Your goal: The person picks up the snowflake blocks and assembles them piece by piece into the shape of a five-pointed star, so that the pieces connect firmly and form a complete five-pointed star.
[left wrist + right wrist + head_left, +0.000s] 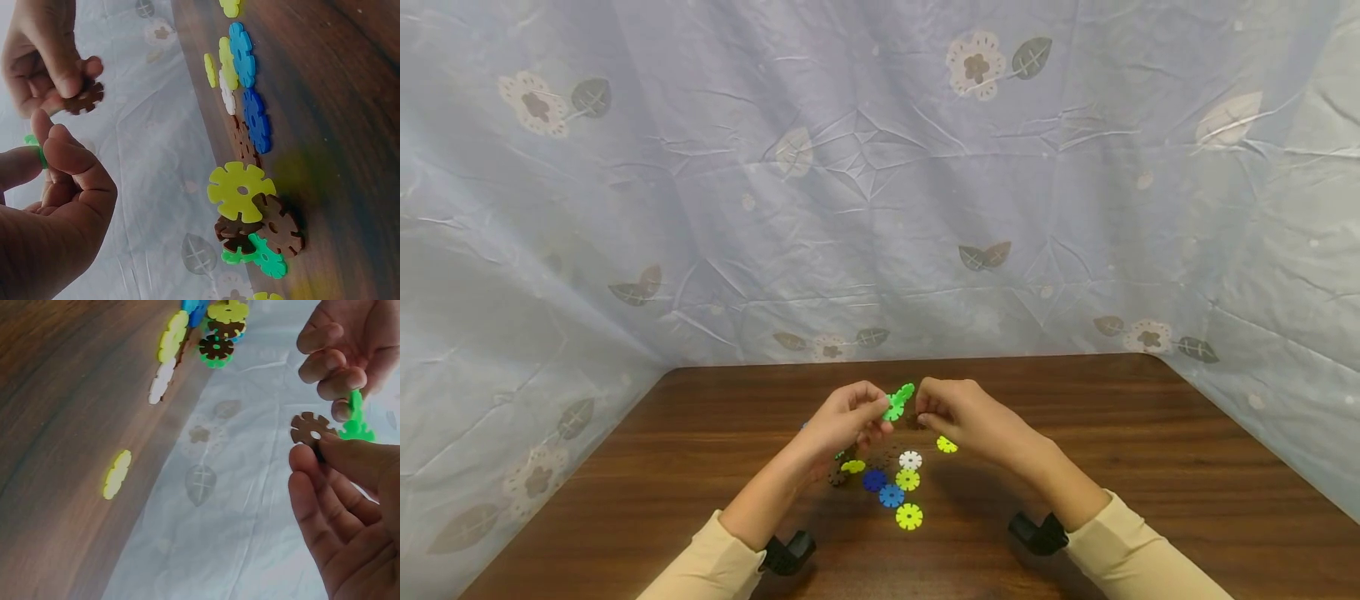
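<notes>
My left hand (850,417) pinches two joined green notched discs (896,405) above the table, one set at an angle to the other. Close by on the right, my right hand (966,414) holds a brown notched disc (310,428) between thumb and fingers. In the right wrist view the brown disc is near the green pair; whether they touch I cannot tell. Below the hands lie loose discs: a white one (911,460), a dark blue one (875,481), a lighter blue one (891,496) and several yellow ones (909,517).
Under my left hand is a clump of yellow, brown and green discs (275,225), partly hidden in the head view. A lone yellow disc (117,474) lies near my right hand. The brown wooden table (700,433) ends at a flowered cloth (865,208) behind.
</notes>
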A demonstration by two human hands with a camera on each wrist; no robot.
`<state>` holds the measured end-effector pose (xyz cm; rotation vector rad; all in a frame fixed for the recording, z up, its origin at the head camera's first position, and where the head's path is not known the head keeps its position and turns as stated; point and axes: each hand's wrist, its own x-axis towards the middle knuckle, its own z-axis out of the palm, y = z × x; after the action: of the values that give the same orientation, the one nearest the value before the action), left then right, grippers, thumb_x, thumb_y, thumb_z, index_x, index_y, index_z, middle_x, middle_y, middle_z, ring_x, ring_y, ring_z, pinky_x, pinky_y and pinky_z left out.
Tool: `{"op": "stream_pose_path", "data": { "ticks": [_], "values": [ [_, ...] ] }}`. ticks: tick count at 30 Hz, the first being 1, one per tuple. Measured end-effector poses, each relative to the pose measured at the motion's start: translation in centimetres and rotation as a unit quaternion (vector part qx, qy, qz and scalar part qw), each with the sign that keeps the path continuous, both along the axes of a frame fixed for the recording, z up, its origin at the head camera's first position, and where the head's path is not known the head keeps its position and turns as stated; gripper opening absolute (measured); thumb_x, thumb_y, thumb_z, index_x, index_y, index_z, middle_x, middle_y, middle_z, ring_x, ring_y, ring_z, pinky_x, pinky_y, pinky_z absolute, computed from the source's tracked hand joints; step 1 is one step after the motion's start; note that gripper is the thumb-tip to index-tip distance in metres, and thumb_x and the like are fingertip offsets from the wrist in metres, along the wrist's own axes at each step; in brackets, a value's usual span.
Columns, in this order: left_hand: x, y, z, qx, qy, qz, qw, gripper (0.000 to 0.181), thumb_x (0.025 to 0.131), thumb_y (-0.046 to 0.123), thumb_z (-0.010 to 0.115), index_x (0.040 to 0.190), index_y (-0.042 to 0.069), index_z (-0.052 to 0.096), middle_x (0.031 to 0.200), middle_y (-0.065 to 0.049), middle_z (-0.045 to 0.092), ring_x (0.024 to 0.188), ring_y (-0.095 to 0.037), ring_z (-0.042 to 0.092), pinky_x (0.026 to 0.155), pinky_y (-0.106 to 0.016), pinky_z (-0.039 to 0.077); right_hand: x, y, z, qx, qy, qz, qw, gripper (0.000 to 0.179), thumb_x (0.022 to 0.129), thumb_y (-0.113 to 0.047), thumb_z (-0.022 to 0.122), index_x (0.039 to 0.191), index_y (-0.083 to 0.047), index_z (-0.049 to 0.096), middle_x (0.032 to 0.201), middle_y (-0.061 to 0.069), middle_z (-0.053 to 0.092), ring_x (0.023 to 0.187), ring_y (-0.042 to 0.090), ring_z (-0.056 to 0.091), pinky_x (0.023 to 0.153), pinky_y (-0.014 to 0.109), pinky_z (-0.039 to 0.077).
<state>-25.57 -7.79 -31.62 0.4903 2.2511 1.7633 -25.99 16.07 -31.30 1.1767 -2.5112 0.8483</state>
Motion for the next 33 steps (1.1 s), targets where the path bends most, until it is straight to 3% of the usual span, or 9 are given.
{"op": "stream_pose_path", "data": {
  "ticks": [9, 13, 24, 33],
  "values": [
    [-0.14, -0.09, -0.17, -0.005, 0.008, 0.004, 0.9999, 0.022, 0.112, 0.021, 0.049, 0.12, 0.003, 0.058, 0.091, -0.005, 0.07, 0.077, -0.012, 0.06, 0.066, -0.027, 0.044, 0.77, -0.26, 0.67, -0.046, 0.026, 0.001, 0.9986, 0.011, 0.097, -0.003, 0.072, 0.099, -0.009, 0.064, 0.089, 0.003, 0.075, 0.076, 0.012, 0.07, 0.068, 0.022, 0.057],
    [-0.14, -0.12, -0.16, -0.002, 0.007, 0.008, 0.9999, 0.023, 0.112, 0.021, 0.048, 0.121, 0.002, 0.058, 0.091, -0.006, 0.069, 0.076, -0.012, 0.059, 0.066, -0.027, 0.044, 0.94, -0.36, 0.88, -0.06, 0.04, -0.001, 0.9974, 0.011, 0.097, -0.003, 0.073, 0.101, -0.01, 0.065, 0.09, -0.001, 0.074, 0.077, 0.007, 0.069, 0.069, 0.022, 0.058],
    [-0.03, -0.14, 0.03, 0.0, 0.004, 0.008, 1.0, 0.022, 0.112, 0.021, 0.049, 0.121, 0.003, 0.057, 0.091, -0.004, 0.069, 0.077, -0.013, 0.059, 0.066, -0.027, 0.044, 1.0, -0.54, 1.04, -0.068, 0.065, 0.006, 0.9956, 0.013, 0.095, -0.001, 0.074, 0.1, -0.008, 0.065, 0.09, -0.001, 0.073, 0.078, 0.003, 0.067, 0.069, 0.022, 0.058],
    [-0.03, -0.23, -0.02, -0.004, 0.011, 0.002, 0.9999, 0.024, 0.111, 0.023, 0.051, 0.12, 0.003, 0.058, 0.091, -0.005, 0.069, 0.078, -0.013, 0.06, 0.067, -0.027, 0.044, 1.08, -0.62, 0.94, -0.075, 0.067, 0.012, 0.9949, 0.014, 0.094, 0.002, 0.073, 0.101, -0.007, 0.064, 0.093, 0.008, 0.076, 0.08, 0.01, 0.072, 0.071, 0.021, 0.059]
  ]
}}
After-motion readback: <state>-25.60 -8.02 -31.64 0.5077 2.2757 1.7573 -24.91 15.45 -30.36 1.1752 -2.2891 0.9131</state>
